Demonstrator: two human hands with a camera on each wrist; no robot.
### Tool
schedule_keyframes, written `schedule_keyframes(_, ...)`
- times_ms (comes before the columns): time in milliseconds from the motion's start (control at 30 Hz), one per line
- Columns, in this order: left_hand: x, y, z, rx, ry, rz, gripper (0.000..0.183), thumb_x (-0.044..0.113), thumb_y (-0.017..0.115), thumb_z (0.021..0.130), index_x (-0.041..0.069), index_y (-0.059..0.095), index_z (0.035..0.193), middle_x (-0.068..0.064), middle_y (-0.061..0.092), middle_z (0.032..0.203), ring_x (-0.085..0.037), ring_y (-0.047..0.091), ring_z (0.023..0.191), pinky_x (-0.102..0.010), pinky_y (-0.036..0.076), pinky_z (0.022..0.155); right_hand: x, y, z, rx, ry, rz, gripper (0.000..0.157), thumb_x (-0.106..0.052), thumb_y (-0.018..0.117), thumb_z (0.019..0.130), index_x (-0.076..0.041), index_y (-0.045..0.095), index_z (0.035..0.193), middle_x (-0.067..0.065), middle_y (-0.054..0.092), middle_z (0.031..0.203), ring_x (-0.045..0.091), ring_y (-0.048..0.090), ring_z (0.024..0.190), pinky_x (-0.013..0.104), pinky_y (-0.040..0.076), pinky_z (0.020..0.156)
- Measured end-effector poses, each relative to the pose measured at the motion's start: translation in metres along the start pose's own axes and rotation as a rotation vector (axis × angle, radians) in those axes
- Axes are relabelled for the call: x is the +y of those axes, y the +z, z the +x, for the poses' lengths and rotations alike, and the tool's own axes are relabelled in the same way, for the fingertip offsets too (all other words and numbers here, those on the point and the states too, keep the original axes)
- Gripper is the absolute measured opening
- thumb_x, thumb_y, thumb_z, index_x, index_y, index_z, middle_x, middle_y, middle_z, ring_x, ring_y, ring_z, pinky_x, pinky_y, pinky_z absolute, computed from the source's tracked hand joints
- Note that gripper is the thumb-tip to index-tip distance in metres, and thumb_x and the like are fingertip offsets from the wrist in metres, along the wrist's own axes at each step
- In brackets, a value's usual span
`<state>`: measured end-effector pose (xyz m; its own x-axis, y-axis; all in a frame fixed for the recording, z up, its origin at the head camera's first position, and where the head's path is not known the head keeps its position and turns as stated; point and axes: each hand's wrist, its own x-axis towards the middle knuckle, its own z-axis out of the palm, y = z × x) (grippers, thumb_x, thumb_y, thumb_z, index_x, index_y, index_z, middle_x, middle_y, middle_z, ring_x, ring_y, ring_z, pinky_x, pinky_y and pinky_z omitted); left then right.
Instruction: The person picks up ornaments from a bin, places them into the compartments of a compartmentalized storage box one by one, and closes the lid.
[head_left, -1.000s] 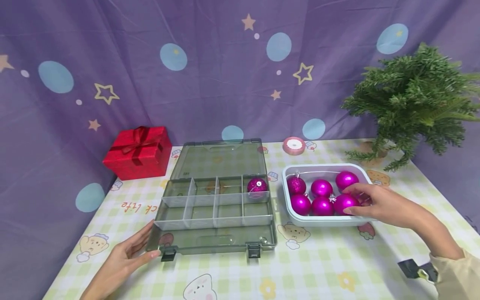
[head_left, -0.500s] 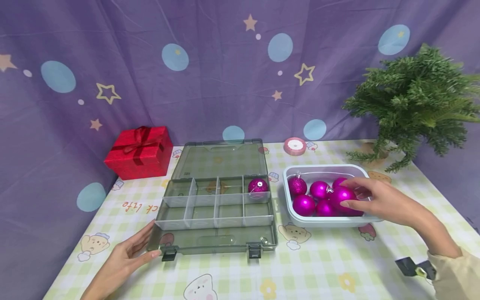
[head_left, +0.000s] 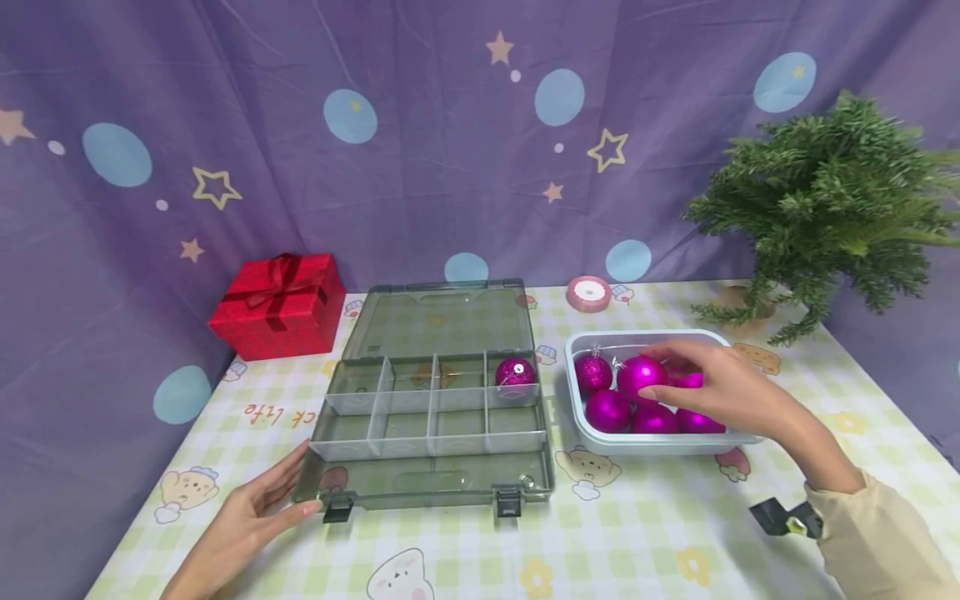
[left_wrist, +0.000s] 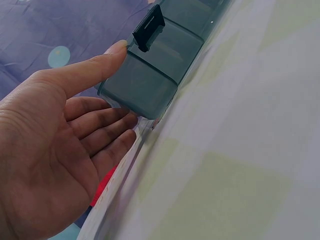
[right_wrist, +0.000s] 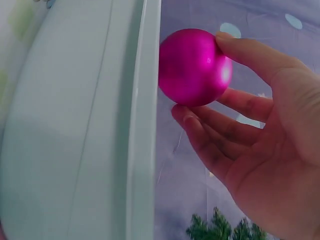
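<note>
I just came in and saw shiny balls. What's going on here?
A person's right hand holds a smooth magenta bauble over a pale blue tub, with more baubles inside it. The left hand touches the front left corner of an open, see-through divided box. One glittery bauble sits in its back right compartment.

Seven balls [head_left: 608, 411], two hands [head_left: 243, 518], one case [head_left: 416, 499], one tub [head_left: 637, 446], one spool [head_left: 588, 294], one gift box [head_left: 277, 310] and, upper right, one tree [head_left: 825, 200] show.
</note>
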<state>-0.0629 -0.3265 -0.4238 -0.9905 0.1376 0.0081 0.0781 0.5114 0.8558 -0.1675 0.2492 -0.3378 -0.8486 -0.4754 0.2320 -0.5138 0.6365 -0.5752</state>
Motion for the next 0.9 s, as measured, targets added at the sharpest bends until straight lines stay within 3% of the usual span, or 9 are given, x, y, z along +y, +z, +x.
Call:
schedule_keyframes(167,0.001,0.000,0.000,0.000,-0.003,0.006,0.076,0.017,0.075,0.098,-0.003,0.034,0.159,-0.024,0.037,0.159,0.016,0.036,0.128,-0.004,0.037,0.100,-0.005,0.009,0.014,0.040,-0.080,-0.044,0.040,-0.026,0.085,0.089,-0.016,0.072,0.126,-0.007,0.074,0.112,0.011,0.070,0.097,0.038,0.062,0.078)
schedule_keyframes(267,0.001,0.001,0.000,-0.002,-0.001,0.000,0.076,0.017,0.075,0.098,-0.003,0.034,0.159,-0.025,0.036,0.159,0.016,0.036,0.128,-0.004,0.037,0.100,-0.008,0.014,0.020,0.039,-0.079,-0.047,0.043,-0.027,0.086,0.088,-0.015,0.072,0.127,-0.007,0.074,0.111,0.010,0.071,0.095,0.040,0.062,0.078)
schedule_keyframes(400,0.000,0.001,-0.001,0.001,0.015,-0.003,0.075,0.015,0.075,0.098,-0.002,0.035,0.159,-0.025,0.037,0.158,0.016,0.036,0.128,-0.004,0.037,0.100,-0.014,0.020,0.029,-0.008,-0.047,0.030,0.045,-0.026,0.085,0.090,-0.014,0.070,0.130,-0.004,0.072,0.117,0.014,0.070,0.100,0.047,0.061,0.087)
schedule_keyframes(533,0.000,0.001,-0.001,0.003,0.013,-0.005,0.075,0.015,0.075,0.098,-0.002,0.035,0.159,-0.024,0.037,0.158,0.016,0.036,0.128,-0.004,0.038,0.100,-0.020,0.026,0.041,-0.040,-0.071,0.098,0.042,-0.024,0.083,0.092,-0.011,0.069,0.130,-0.002,0.070,0.121,0.017,0.068,0.104,0.047,0.059,0.093)
schedule_keyframes(667,0.000,0.001,0.000,-0.001,-0.003,-0.003,0.076,0.016,0.075,0.098,-0.002,0.034,0.160,-0.024,0.036,0.159,0.016,0.036,0.127,-0.004,0.038,0.100,-0.026,0.033,0.055,-0.044,-0.108,0.126,0.042,-0.020,0.084,0.090,-0.009,0.069,0.128,-0.002,0.071,0.119,0.016,0.068,0.103,0.043,0.058,0.094)
schedule_keyframes(900,0.001,0.000,0.000,-0.004,-0.017,-0.003,0.076,0.018,0.074,0.098,-0.001,0.034,0.160,-0.024,0.036,0.159,0.016,0.035,0.127,-0.004,0.038,0.100,-0.036,0.047,0.076,-0.054,-0.144,0.170,0.046,-0.020,0.084,0.090,-0.005,0.068,0.130,0.004,0.071,0.123,0.022,0.069,0.106,0.045,0.059,0.094)
